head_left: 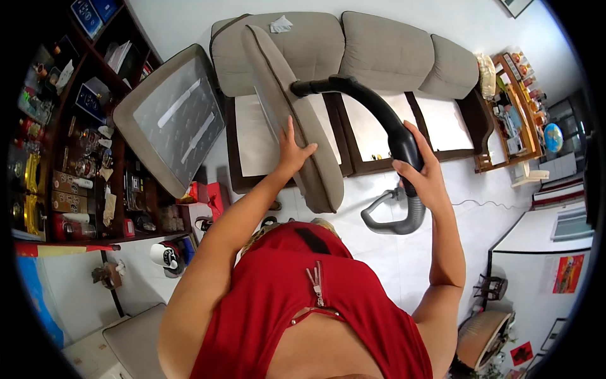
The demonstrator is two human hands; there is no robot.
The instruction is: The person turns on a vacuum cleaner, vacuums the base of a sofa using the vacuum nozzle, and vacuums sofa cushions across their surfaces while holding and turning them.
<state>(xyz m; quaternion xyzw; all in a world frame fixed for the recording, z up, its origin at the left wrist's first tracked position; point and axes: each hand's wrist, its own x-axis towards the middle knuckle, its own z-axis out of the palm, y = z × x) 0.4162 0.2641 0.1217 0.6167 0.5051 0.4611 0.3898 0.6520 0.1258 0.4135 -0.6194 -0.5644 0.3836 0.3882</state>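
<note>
My left hand (295,153) holds a grey-brown sofa cushion (319,161), stood up on its edge, with the thumb and fingers spread across its narrow side. In my right hand (428,175) is the black vacuum cleaner wand (372,107), fingers wrapped around its grip. The wand's nozzle (303,88) meets the cushion's side near its upper part. From the grip's lower end a grey hose (394,224) curls back to the left. Behind the cushion stands the sofa (379,129), its white seat base bare and its back cushions (386,54) in place.
Another seat cushion (145,120) leans at the left, underside outward, beside a dark shelf (76,139) full of small items. A crumpled white cloth (281,24) lies atop the sofa back. A wooden shelf (517,120) stands at right. A cable (486,203) crosses the pale floor.
</note>
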